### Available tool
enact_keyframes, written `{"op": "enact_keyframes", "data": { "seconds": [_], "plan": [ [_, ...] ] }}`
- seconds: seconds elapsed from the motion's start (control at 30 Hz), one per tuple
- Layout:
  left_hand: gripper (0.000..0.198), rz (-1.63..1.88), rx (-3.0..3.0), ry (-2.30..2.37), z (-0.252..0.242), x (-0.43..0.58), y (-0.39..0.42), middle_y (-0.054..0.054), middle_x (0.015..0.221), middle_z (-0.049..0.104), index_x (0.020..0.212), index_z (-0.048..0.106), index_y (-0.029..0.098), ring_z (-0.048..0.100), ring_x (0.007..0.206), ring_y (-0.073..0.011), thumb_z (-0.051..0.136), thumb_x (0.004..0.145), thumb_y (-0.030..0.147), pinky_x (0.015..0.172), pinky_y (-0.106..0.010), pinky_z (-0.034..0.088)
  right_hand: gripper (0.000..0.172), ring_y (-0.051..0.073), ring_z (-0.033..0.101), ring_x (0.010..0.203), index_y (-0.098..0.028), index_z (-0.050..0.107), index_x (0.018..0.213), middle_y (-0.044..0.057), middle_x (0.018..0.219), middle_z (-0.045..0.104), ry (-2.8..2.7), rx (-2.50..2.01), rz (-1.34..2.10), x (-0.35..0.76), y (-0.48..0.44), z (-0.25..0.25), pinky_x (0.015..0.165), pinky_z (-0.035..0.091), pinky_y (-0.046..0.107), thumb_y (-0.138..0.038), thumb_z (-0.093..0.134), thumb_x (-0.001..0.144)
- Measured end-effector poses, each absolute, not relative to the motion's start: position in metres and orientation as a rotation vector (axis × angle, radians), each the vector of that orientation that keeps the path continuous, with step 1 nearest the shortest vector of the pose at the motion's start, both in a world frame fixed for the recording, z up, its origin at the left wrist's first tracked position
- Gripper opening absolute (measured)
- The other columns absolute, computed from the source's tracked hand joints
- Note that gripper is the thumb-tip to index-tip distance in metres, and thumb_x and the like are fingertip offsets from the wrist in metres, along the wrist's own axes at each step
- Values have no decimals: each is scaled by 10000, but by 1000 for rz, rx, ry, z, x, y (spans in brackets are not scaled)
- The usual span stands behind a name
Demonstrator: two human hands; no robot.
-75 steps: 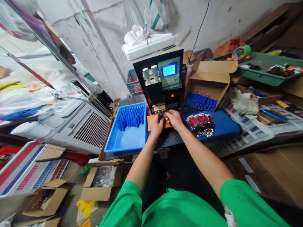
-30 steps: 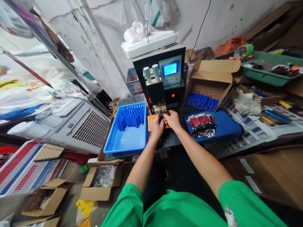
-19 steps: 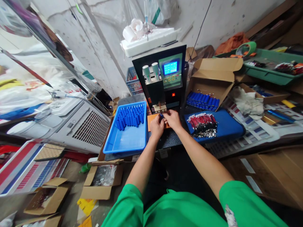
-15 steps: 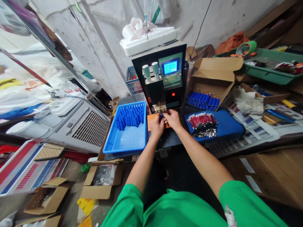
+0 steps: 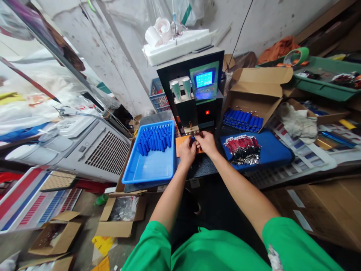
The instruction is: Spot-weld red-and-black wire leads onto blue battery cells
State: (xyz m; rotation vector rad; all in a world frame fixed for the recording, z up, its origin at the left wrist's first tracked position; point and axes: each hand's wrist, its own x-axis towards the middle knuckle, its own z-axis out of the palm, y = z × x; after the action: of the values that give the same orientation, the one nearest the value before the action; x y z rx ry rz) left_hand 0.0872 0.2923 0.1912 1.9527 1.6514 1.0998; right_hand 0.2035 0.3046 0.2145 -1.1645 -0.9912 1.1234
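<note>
Lower frame: green sleeves (image 5: 214, 252) of the person; two bare forearms reach up toward mid-frame.

Lower left, on the floor: open cardboard boxes (image 5: 120, 216), one holding clear plastic bags.

Centre: left hand (image 5: 186, 151) and right hand (image 5: 207, 142), side by side and touching, both with fingers closed, pinching one small blue battery cell (image 5: 192, 138) between their fingertips. The cell sits at mid-frame over an orange pad (image 5: 180, 143) on the dark desk (image 5: 201, 167), just below the electrode tips of the spot welder (image 5: 194, 96).

Left of the hands: blue plastic tray (image 5: 149, 171) on the desk edge, a batch of blue cells (image 5: 155, 139) lying at its far end, near half bare.

Right of the hands: blue mat (image 5: 270, 152) carrying a heap of red-and-black wire leads with metal tabs (image 5: 243, 147).

Behind the mat: open cardboard carton (image 5: 258, 88), a row of blue cells with tabs (image 5: 242, 119) lying in front of it.

Mid-left: white ribbed appliance housing (image 5: 84, 145).

Centre, farther: spot welder, black case, lit blue screen, red indicator lamp, two pale cylindrical knobs. A white foam block (image 5: 180, 45) lies on top.

Right, farther: white rag (image 5: 299, 122); green tray (image 5: 324, 81) with small parts; roll of green tape (image 5: 296, 56).

Far: pale plastered wall (image 5: 126, 49), upper frame.
</note>
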Motion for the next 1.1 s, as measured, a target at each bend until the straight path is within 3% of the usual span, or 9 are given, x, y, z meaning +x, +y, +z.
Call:
{"op": "enact_keyframes", "data": {
  "seconds": [0.53, 0.77, 0.93, 1.1],
  "plan": [
    [254, 1111, 1951, 1622, 193, 88, 291, -44, 857, 709, 1100, 703, 197, 644, 779, -174, 603, 921, 347, 699, -267, 459, 291, 95, 527, 413, -157, 583, 790, -36, 536, 585, -971, -1140, 1175, 212, 278, 208, 364, 457, 176, -389, 754, 752],
    [269, 1185, 2238, 1517, 186, 82, 295, -116, 1159, 694, 1126, 703, 185, 645, 1066, -223, 574, 890, 176, 916, -331, 512, 255, 78, 517, 381, -122, 645, 712, 14, 597, 650, -837, -1207, 1231, 204, 269, 216, 317, 422, 168, -346, 746, 778],
    [292, 1231, 2397, 1454, 178, 79, 303, -130, 1195, 677, 1145, 692, 194, 652, 1073, -228, 510, 918, 175, 926, -345, 530, 254, 67, 519, 391, -128, 608, 653, 6, 564, 632, -560, -1070, 1418, 199, 274, 219, 345, 438, 150, -283, 784, 748],
    [391, 1419, 2304, 1398, 175, 77, 308, -178, 1351, 573, 1272, 599, 165, 665, 1011, -207, 602, 903, 294, 922, -361, 556, 190, 72, 539, 437, -121, 636, 705, 30, 606, 660, -378, -937, 1404, 212, 275, 217, 402, 483, 154, -245, 773, 748]
  ]
}}
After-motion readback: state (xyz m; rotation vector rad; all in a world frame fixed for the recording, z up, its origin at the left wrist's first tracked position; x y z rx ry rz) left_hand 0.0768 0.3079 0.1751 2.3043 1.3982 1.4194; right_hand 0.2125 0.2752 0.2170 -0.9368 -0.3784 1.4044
